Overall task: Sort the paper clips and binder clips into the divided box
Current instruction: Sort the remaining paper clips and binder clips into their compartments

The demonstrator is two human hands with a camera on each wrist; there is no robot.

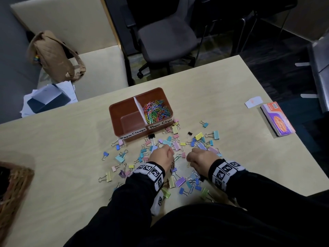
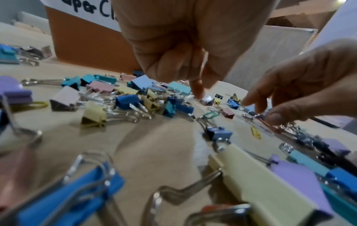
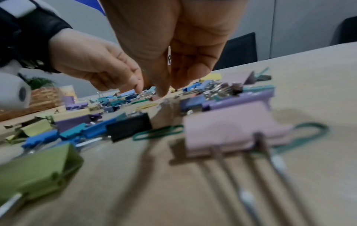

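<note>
The brown divided box [image 1: 115,111] stands mid-table. Its right compartment, labelled "Paper Clips", holds a heap of coloured paper clips [image 1: 156,111]; the left one, labelled "Paper Clamps", is bare. Pastel binder clips [image 1: 176,145] lie scattered in front of it, with a green paper clip [image 2: 211,114] and a yellow paper clip [image 2: 255,132] among them. My left hand [image 1: 170,154] has curled fingers, index tip down on the pile [image 2: 199,91]; whether it holds anything is hidden. My right hand [image 1: 189,158] pinches a pinkish paper clip [image 2: 264,123] on the table.
A wicker basket [image 1: 14,189] sits at the table's left edge. An orange and purple pack [image 1: 276,119] and a white card [image 1: 253,102] lie at the right. Beyond the table are an office chair [image 1: 165,38], and a bench with a tan bag [image 1: 57,56] and papers [image 1: 46,98].
</note>
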